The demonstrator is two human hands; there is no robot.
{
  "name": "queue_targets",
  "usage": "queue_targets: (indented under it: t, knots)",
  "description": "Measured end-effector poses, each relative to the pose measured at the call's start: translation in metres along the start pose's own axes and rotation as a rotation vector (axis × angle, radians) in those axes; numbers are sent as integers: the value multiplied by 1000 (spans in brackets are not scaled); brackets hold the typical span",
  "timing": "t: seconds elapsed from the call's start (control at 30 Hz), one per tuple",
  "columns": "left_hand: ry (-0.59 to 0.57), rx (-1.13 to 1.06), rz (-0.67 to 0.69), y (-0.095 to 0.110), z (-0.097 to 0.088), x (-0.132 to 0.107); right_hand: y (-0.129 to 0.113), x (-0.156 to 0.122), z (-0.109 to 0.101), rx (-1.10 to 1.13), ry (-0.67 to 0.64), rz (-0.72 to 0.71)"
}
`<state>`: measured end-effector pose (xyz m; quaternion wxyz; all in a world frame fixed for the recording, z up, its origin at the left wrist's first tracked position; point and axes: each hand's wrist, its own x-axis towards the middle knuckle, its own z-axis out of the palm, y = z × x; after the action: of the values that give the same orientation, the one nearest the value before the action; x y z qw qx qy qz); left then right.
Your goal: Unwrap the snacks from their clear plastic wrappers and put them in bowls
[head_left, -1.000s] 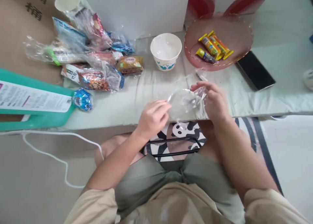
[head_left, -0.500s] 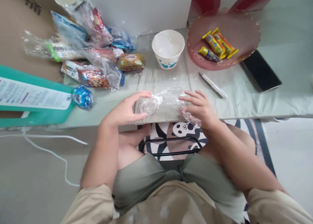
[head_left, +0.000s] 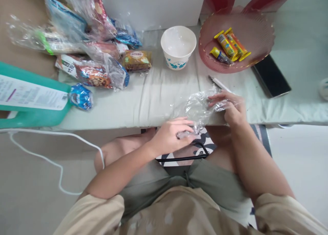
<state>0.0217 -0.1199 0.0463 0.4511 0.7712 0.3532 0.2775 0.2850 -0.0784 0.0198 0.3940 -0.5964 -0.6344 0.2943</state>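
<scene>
A crumpled clear plastic bag (head_left: pixel 196 106) stretches between my two hands at the table's front edge. My left hand (head_left: pixel 175 134) curls its fingers and thumb round the near end of the bag, just off the edge. Farther right, my right hand (head_left: pixel 232 106) grips the other end, with plastic bunched between thumb and fingers. Close to the right fingertips lies a white pen (head_left: pixel 219 83). Beyond the bag stands a white paper bowl (head_left: pixel 178 48) with a blue-green leaf pattern.
A pink translucent bowl (head_left: pixel 268 40) holds several yellow-wrapped snacks (head_left: pixel 228 46); a black phone (head_left: pixel 273 76) lies by it. Several packaged snacks (head_left: pixel 93 72) pile up at the left, near a green jug (head_left: pixel 33 115) and a blue wrapped piece (head_left: pixel 81 96). A white cable (head_left: pixel 60 170) hangs below.
Both hands have shifted right with the bag. My left hand came nearer to me and closed on the plastic; my right hand moved toward the pen and closed too.
</scene>
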Motion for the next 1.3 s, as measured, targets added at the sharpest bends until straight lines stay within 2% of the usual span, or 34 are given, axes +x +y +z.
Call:
queue_targets:
  t: [0.07, 0.23, 0.3, 0.37, 0.43, 0.53, 0.63, 0.7, 0.77, 0.9, 0.97, 1.0, 1.07, 1.1, 1.13, 1.17, 1.2, 1.3]
  knots:
    - [-33, -12, -126, -1, -10, 2, -1, 3, 4, -37, 52, 45]
    - [-106, 46, -413, -17, -52, 4, 3, 15, 18, -261, 168, 126]
    - [-22, 209, -467, -26, -63, 5, 5, 20, 23, -356, 188, 81]
    - [123, 373, -483, -31, -66, 6, 7, 24, 27, -424, 191, 6]
    - [224, 411, -476, -31, -62, 10, 9, 24, 30, -466, 183, -58]
    - [216, 301, -529, -27, -54, 18, 9, 19, 32, -518, 219, -55]
    - [137, 144, -570, -24, -59, 24, -4, 10, 30, -609, 262, -30]
    - [62, 14, -506, -24, -70, 25, -23, 6, 27, -670, 186, -84]
    - [-47, -86, -433, -23, -84, 25, -48, 6, 28, -695, 22, -178]
    - [-259, -202, -349, -17, -107, 23, -97, 21, 42, -629, -395, -355]
    - [-250, -324, -302, -15, -115, 21, -114, 29, 54, -600, -664, -371]
    - [-160, -421, -269, -15, -119, 21, -120, 32, 61, -594, -770, -336]
    - [200, -652, -197, -19, -126, 20, -127, 34, 72, -541, -829, -197]
    - [394, -763, -181, -23, -129, 20, -127, 34, 78, -461, -792, -106]
    - [530, -852, -193, -28, -130, 20, -125, 33, 82, -336, -729, -6]
    - [578, -906, -234, -34, -129, 21, -121, 32, 86, -179, -659, 95]
    - [535, -926, -296, -40, -127, 21, -116, 31, 90, -18, -592, 189]
    - [208, -800, -439, -54, -113, 23, -98, 32, 98, 302, -431, 378]
